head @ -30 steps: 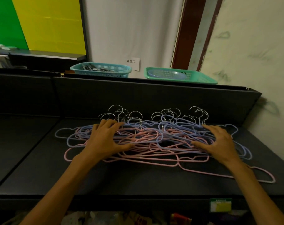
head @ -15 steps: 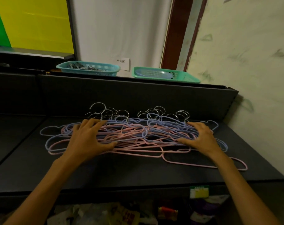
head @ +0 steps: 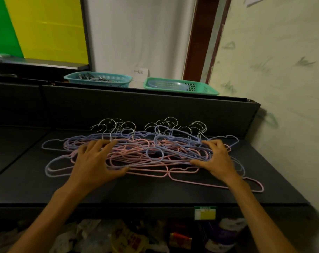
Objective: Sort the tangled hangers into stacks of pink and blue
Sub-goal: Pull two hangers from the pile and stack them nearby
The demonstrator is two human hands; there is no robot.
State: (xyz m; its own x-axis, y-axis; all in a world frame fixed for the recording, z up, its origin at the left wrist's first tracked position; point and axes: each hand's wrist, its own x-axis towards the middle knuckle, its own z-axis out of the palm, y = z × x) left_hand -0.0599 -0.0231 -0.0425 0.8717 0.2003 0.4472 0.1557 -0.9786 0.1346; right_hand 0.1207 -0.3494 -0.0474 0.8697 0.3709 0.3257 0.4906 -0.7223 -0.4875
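A tangled heap of pink and blue hangers (head: pixel 146 152) with metal hooks lies on a dark shelf (head: pixel 155 190); the hooks point toward the back panel. My left hand (head: pixel 95 161) rests spread on the left part of the heap, fingers over the wires. On the right part lies my right hand (head: pixel 215 159), fingers spread too, thumb reaching toward the middle. One pink hanger (head: pixel 217 183) sticks out at the front right, and a blue hanger (head: pixel 51 167) loops out at the front left. Neither hand has lifted a hanger.
A dark back panel (head: pixel 136 106) rises behind the heap. On top of it stand a blue basket (head: pixel 98 82) and a green basket (head: pixel 180 86). A pale wall closes the right side. Below the shelf edge with its price tag (head: pixel 205 213) lie packaged goods.
The view has shifted slightly and both hands have stayed spread on the heap, their fingers pressing a little further into the wires. No hanger has left the pile.
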